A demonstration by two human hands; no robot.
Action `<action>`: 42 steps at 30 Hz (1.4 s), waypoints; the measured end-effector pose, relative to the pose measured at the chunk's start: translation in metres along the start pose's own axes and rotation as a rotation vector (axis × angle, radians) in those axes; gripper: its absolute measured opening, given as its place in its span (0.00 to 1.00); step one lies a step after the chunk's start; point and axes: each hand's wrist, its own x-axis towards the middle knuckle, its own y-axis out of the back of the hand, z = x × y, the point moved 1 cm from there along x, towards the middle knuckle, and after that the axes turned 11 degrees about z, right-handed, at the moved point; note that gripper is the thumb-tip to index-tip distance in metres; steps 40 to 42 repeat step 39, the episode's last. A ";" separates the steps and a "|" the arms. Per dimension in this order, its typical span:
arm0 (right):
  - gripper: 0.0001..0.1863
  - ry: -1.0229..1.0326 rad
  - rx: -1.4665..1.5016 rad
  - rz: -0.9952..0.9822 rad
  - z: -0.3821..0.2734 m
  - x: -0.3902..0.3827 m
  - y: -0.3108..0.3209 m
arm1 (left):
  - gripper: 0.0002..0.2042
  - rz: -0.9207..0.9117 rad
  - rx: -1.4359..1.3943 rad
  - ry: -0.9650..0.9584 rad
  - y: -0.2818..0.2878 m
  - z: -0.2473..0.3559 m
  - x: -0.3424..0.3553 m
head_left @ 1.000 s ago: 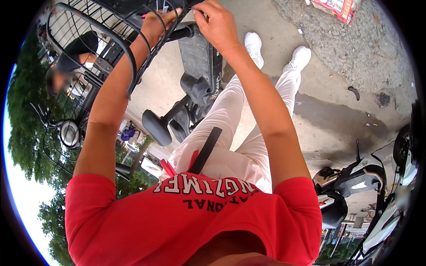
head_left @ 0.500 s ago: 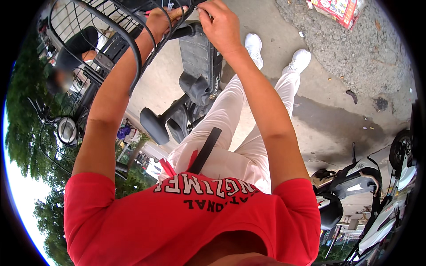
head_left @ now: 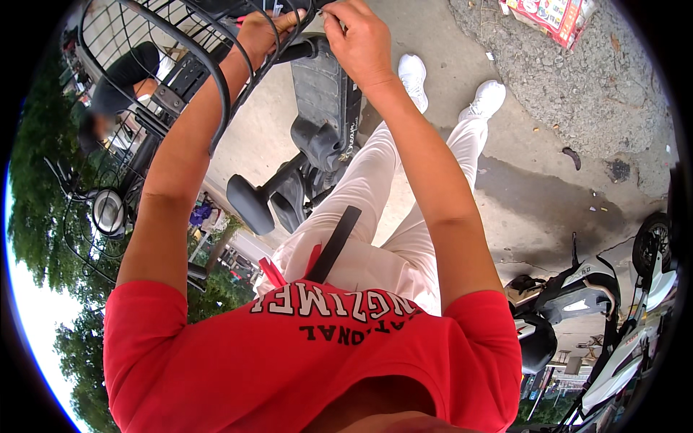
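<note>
Both hands are at the top edge, at the front of a black electric scooter [head_left: 323,83]. My left hand [head_left: 261,36] reaches past a black wire basket [head_left: 219,76] and in among dark cables. Its fingers are bent and its thumb points to the right; what they close on is partly hidden. To its right, my right hand [head_left: 359,42] pinches with thumb and index finger at a small dark piece, too small to name. The two hands are a short gap apart. A whitish tie or strip [head_left: 276,9] shows above my left hand.
A black strap [head_left: 335,244] and red handles [head_left: 273,273] stick out at my waist. A black padded seat [head_left: 249,205] is below the footboard. At left a person [head_left: 119,86] bends beside a bicycle. Parked motorbikes [head_left: 577,289] stand at right; a red printed bag [head_left: 552,18] lies top right.
My hands stay in almost the same place and grip. The head of the person at left has shifted slightly.
</note>
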 end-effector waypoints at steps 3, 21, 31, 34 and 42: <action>0.05 0.018 0.004 0.008 0.001 -0.001 0.000 | 0.17 -0.005 -0.008 -0.002 0.000 -0.002 0.001; 0.04 -0.062 0.141 -0.095 0.007 0.007 -0.005 | 0.22 0.010 0.078 -0.059 0.004 -0.012 0.007; 0.04 -0.070 0.138 -0.061 0.004 0.004 -0.006 | 0.18 -0.001 -0.060 -0.030 0.002 -0.021 0.011; 0.04 -0.055 0.121 -0.045 0.004 0.004 -0.005 | 0.18 0.008 -0.056 -0.020 0.001 -0.018 0.010; 0.05 -0.032 0.111 -0.019 0.004 0.002 -0.006 | 0.18 0.022 0.009 -0.023 0.004 -0.019 0.012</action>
